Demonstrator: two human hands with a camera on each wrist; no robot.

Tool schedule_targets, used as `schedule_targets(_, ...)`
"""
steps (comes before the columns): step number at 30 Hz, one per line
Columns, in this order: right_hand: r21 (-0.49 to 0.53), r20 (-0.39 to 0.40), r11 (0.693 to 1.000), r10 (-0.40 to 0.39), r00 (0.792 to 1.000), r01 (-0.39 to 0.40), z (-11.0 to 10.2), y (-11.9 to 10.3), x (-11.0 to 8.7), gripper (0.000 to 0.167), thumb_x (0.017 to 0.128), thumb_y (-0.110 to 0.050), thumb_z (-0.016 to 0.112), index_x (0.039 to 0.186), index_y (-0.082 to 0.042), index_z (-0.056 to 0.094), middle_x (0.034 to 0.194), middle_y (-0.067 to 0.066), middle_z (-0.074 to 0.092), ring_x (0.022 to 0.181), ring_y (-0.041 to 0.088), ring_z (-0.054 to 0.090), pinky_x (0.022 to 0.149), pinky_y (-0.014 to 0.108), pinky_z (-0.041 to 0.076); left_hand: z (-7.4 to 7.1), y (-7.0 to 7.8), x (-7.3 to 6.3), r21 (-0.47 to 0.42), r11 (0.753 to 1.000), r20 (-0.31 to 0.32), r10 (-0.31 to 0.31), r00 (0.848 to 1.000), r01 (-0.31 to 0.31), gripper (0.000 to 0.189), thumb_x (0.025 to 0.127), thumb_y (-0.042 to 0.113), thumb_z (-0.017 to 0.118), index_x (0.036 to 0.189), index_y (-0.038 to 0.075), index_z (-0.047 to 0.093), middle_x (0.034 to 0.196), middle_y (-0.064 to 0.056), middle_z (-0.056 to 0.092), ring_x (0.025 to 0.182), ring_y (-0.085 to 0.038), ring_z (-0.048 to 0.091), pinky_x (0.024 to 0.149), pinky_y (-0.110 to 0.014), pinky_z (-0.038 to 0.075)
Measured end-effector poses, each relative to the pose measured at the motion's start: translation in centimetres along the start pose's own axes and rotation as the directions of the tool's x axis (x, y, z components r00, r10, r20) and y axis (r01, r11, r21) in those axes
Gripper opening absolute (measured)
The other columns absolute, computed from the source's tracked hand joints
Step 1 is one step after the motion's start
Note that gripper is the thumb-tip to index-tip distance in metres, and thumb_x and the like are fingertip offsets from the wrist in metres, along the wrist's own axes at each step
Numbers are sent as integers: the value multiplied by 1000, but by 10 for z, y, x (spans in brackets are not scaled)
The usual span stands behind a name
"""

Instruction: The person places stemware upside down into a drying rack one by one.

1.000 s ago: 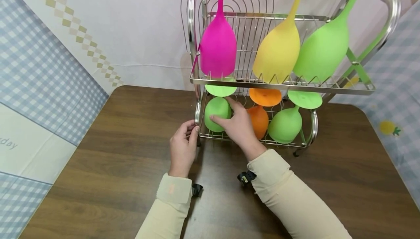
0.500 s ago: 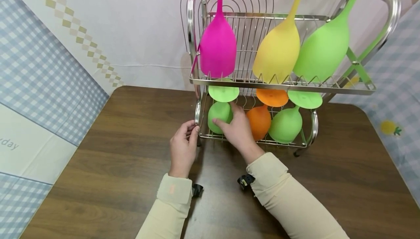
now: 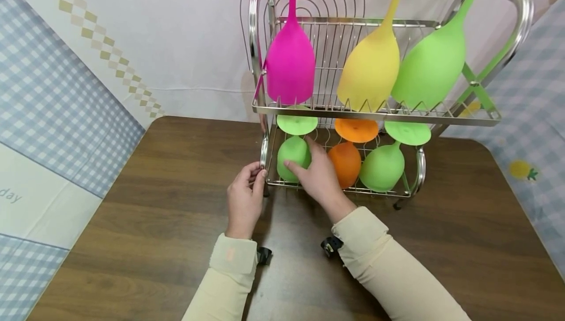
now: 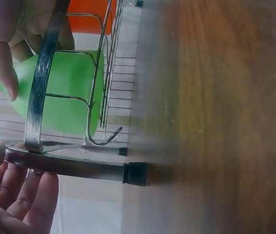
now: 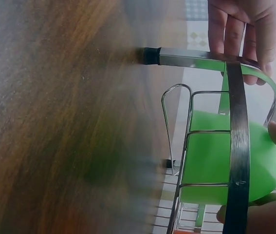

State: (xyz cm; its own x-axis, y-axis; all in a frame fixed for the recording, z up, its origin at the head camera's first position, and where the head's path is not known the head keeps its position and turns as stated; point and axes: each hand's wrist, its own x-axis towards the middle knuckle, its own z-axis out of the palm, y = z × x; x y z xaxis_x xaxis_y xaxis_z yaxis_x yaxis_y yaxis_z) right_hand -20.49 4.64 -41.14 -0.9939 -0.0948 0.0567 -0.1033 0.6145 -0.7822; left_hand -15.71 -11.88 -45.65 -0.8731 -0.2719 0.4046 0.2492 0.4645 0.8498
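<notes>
In the head view my right hand (image 3: 321, 174) grips a green goblet (image 3: 291, 159) that stands upside down on the lower tier of a chrome dish rack (image 3: 375, 114). Thumb and fingers lie on either side of its bowl, as the right wrist view also shows on the green bowl (image 5: 213, 161). An upside-down orange goblet (image 3: 345, 164) is close beside that hand, with another green goblet (image 3: 383, 168) to its right. My left hand (image 3: 245, 201) holds the rack's front left leg; the left wrist view shows its fingers round the metal leg (image 4: 79, 165).
The upper tier overhangs the lower one and carries upside-down pink (image 3: 290, 63), yellow (image 3: 370, 66) and green (image 3: 434, 61) goblets. The rack stands on a brown wooden table (image 3: 176, 213). White cloth (image 3: 194, 41) hangs behind, with blue checked cloth at the sides.
The held green goblet has shifted slightly right and toward me, still in my right hand. The orange goblet leaned right, then came back. My left hand has stayed on the leg.
</notes>
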Motion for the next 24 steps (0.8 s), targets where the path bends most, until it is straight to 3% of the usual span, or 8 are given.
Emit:
schedule_targets(6,23,-29,999,-46,999,47,-2,-1,-7,82,91,-34,75,155,-2,33,149,19,46,129,36,50,108,52,45,-2,-1,2,17,1000,8,8,1000,-9,19,97,11,67,112,-1,69,101,-14,73,90,-26,72,77,-35,62)
schedule_targets(15,59,-43,995,-80,996,82,-13,1,-31,80,92,-36,74,155,-6,34,158,15,36,145,34,35,119,53,31,-4,-5,5,50,998,20,28,999,-29,20,98,9,66,115,-1,68,105,-15,73,93,-27,71,81,-36,61)
schedule_targets(20,88,-51,992,-81,995,85,-22,9,-48,78,91,-37,74,156,-14,36,159,11,36,144,33,37,116,55,34,-6,-6,6,55,998,31,27,999,-29,20,98,6,65,116,-2,67,106,-16,72,95,-28,71,83,-36,61)
schedule_targets(24,96,-78,985,-139,987,146,-29,14,-59,74,92,-34,74,154,-14,40,158,7,40,144,28,38,117,53,34,-8,-6,7,53,998,29,30,999,-31,20,98,6,64,116,-3,67,106,-17,72,95,-29,71,82,-37,61)
